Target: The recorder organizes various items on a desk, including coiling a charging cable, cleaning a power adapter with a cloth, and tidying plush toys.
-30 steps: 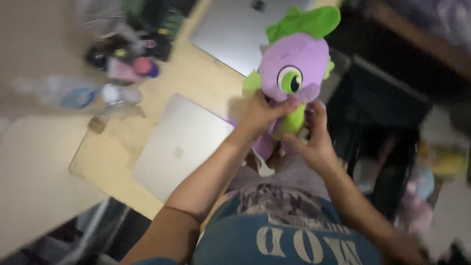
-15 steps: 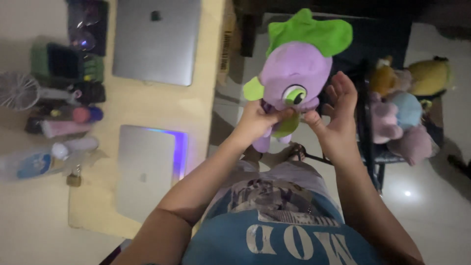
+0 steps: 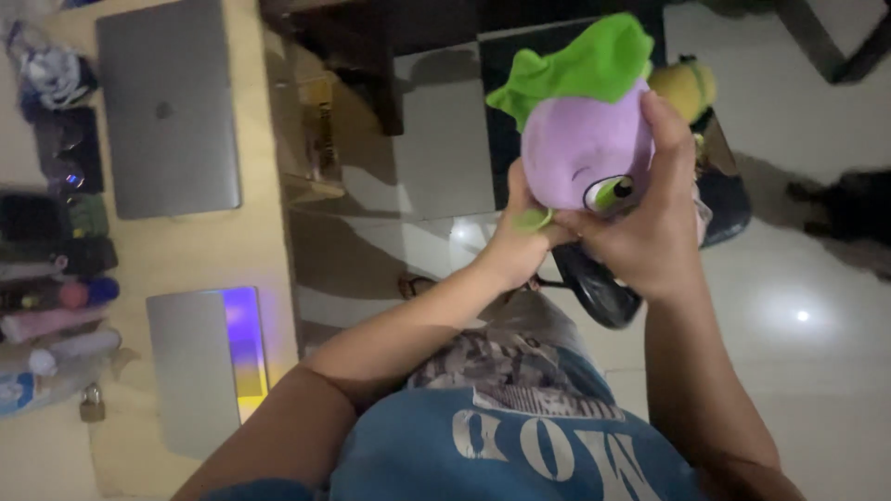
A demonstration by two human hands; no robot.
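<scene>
A purple plush dragon [image 3: 575, 139] with a green crest and a green eye is held up in front of me. My left hand [image 3: 515, 246] grips it from below, near its neck. My right hand [image 3: 650, 223] is wrapped around the side of its head, fingers reaching up past the eye. The toy's body is mostly hidden behind both hands.
A wooden desk [image 3: 241, 241] at the left holds two closed grey laptops [image 3: 167, 107] [image 3: 195, 366], bottles and small items [image 3: 56, 315]. A dark chair [image 3: 599, 288] stands below the toy. A yellow plush [image 3: 687, 88] sits behind it. The floor is glossy white tile [image 3: 798, 315].
My right hand went from open beside the toy to closed around its head. The view swung right, so the desk now lies further left.
</scene>
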